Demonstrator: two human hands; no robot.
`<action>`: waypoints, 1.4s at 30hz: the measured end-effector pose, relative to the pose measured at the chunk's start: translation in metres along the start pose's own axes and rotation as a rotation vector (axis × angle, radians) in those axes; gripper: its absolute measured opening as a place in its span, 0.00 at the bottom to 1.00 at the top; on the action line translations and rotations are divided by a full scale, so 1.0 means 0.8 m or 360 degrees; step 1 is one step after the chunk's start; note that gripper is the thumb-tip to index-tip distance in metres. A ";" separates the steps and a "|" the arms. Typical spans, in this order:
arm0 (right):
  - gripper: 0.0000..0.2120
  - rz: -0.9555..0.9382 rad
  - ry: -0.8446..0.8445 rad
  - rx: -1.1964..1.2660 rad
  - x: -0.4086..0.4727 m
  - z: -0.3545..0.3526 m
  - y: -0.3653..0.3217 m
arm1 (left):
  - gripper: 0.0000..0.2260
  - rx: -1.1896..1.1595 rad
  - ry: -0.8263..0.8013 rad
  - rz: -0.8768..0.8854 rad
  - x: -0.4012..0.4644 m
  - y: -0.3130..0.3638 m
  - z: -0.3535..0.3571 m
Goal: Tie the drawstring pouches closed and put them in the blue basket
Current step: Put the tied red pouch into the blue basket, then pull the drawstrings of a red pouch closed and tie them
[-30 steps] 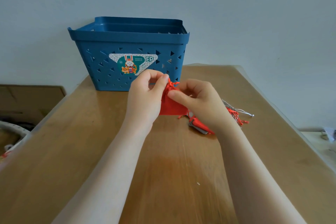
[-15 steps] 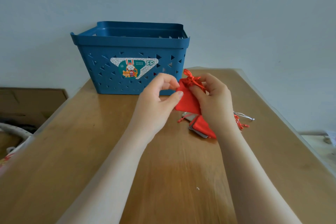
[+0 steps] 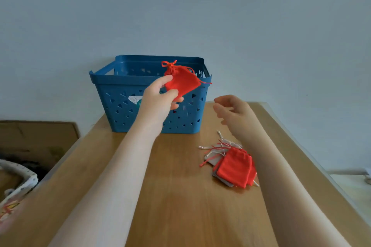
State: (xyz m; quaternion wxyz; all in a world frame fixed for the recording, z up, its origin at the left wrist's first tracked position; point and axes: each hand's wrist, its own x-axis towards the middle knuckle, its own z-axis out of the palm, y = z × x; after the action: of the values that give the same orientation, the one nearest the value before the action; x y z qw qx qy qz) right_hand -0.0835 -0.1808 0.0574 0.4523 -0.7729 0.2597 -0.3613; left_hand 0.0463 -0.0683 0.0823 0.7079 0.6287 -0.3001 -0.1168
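Head view: left hand [image 3: 160,98] pinches a tied red pouch [image 3: 181,82] by its lower corner, grip closed on fabric, held at the blue basket [image 3: 124,102] front rim. Right hand [image 3: 233,111] hovers empty, fingers loosely curled. Untied pouches [image 3: 232,164] lie piled on the worktop [image 3: 180,206].

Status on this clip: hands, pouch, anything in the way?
Left hand pinching tied red pouch by basket rim. Right hand free. Nothing blocking.
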 end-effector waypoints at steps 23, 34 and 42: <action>0.08 0.0200 -0.0079 -0.0302 0.021 -0.007 0.078 | 0.11 0.0439 -0.0242 0.0038 0.020 -0.061 0.046; 0.12 0.0195 -0.0082 -0.0974 -0.053 -0.041 0.133 | 0.12 0.0366 -0.0242 -0.0307 -0.081 -0.091 0.034; 0.13 0.0339 -0.0024 -0.1068 -0.049 -0.027 0.152 | 0.12 0.0369 -0.0191 -0.0429 -0.114 -0.100 0.044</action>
State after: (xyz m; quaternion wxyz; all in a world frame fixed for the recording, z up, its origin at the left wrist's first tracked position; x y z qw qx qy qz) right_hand -0.1332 -0.2185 -0.0559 0.2101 -0.8498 0.4398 -0.2008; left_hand -0.0287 -0.0621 -0.0190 0.5895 0.7325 -0.2663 -0.2124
